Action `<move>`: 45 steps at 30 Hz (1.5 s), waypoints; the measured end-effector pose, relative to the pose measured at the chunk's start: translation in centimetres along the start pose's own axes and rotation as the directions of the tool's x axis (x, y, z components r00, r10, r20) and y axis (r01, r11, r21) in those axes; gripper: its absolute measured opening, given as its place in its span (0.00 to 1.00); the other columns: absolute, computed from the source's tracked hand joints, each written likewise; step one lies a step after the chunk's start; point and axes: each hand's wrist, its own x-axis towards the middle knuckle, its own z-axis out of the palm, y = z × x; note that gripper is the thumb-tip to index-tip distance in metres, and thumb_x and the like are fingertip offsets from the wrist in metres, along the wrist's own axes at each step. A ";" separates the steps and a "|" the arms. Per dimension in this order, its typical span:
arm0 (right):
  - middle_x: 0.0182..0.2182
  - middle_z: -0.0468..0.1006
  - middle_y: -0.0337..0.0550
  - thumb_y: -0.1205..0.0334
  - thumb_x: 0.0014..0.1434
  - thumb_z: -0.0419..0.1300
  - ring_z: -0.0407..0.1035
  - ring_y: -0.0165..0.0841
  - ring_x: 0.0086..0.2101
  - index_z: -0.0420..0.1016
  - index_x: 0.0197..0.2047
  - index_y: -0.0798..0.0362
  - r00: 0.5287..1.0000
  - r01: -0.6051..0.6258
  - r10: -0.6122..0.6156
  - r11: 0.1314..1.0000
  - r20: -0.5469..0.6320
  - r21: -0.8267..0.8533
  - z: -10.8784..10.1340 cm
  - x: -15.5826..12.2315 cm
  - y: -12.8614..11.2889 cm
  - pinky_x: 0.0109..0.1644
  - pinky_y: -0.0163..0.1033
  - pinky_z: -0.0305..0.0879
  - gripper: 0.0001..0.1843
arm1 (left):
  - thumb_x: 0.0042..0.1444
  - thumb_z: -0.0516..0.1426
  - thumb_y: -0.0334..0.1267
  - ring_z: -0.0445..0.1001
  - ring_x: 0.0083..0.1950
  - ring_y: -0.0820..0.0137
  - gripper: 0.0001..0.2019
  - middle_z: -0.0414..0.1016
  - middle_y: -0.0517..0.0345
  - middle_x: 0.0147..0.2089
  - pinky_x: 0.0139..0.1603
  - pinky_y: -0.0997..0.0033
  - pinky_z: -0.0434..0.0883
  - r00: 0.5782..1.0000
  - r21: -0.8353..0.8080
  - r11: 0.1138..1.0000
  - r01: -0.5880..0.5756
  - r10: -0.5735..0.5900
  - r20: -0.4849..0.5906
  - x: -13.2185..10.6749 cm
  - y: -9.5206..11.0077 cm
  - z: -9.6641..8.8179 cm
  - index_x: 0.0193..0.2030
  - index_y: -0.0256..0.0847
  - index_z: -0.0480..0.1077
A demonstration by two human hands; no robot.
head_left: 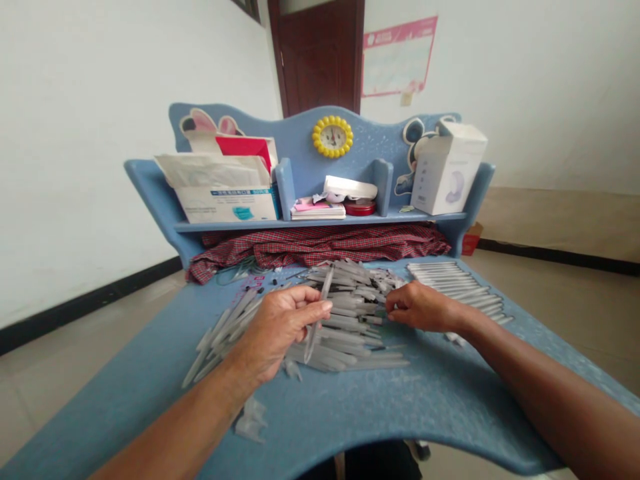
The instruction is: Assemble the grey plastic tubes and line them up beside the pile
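Note:
My left hand (280,323) pinches a translucent pen barrel (311,340) between thumb and fingers, tilted with its upper end pointing away from me. Beneath and beyond it spreads a large heap of similar pen barrels (345,340). At the right edge of that heap is my right hand (423,307), its fingers curled together near small clear and dark parts (373,319). Whatever those fingertips may hold is hidden. More barrels (220,337) lie slanted to the left, partly behind my left forearm. A neat row of pens (453,287) lies beyond my right hand.
Clear plastic scraps (251,420) lie near the blue desk's (380,407) curved front edge. A checked cloth (320,245) is bunched along the back. Above it, a shelf (320,223) carries a mask box (230,203), papers and a white carton (447,170).

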 end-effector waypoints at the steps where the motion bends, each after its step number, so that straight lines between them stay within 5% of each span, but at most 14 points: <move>1: 0.20 0.69 0.36 0.66 0.51 0.55 0.59 0.25 0.22 0.74 0.29 0.55 1.000 -0.003 0.003 1.000 0.002 -0.003 0.0 0.0 0.0 0.26 0.30 0.49 0.06 | 0.43 0.61 0.41 0.62 0.22 0.78 0.10 0.71 0.60 0.24 0.17 0.80 0.55 1.000 -0.012 1.000 -0.008 0.008 -0.004 0.0 0.0 0.0 0.28 0.35 0.70; 18: 0.23 0.72 0.39 0.63 0.53 0.53 0.64 0.28 0.24 0.73 0.29 0.53 0.997 -0.052 0.049 0.997 -0.058 -0.064 0.2 0.0 -0.1 0.28 0.31 0.52 0.08 | 0.45 0.60 0.40 0.67 0.24 0.76 0.09 0.70 0.59 0.25 0.20 0.79 0.63 0.998 -0.056 0.998 -0.005 0.002 -0.056 0.8 -1.0 -0.8 0.28 0.35 0.69; 25: 0.30 0.78 0.43 0.63 0.56 0.51 0.71 0.33 0.33 0.74 0.39 0.50 0.986 -0.118 0.098 0.981 -0.133 -0.156 0.7 0.2 0.4 0.34 0.33 0.56 0.11 | 0.45 0.60 0.39 0.66 0.22 0.76 0.09 0.70 0.60 0.23 0.19 0.77 0.63 0.998 -0.068 0.998 0.005 -0.009 -0.057 0.7 -0.8 -0.6 0.28 0.34 0.69; 32: 0.35 0.79 0.46 0.61 0.59 0.49 0.73 0.36 0.36 0.71 0.49 0.47 0.992 -0.112 0.091 0.956 -0.088 -0.270 1.8 0.4 -0.3 0.35 0.34 0.59 0.16 | 0.46 0.60 0.38 0.66 0.23 0.76 0.08 0.70 0.59 0.25 0.18 0.78 0.63 0.999 -0.063 0.998 -0.010 0.007 -0.047 0.6 -0.9 -0.4 0.28 0.34 0.68; 45: 0.32 0.79 0.46 0.59 0.60 0.47 0.73 0.38 0.34 0.70 0.49 0.44 0.993 -0.114 0.093 0.913 -0.071 -0.393 2.6 0.6 0.0 0.33 0.35 0.58 0.16 | 0.45 0.60 0.37 0.68 0.24 0.75 0.07 0.72 0.57 0.26 0.18 0.79 0.64 0.999 -0.079 0.997 -0.004 0.001 -0.043 0.6 -1.3 -0.2 0.28 0.35 0.68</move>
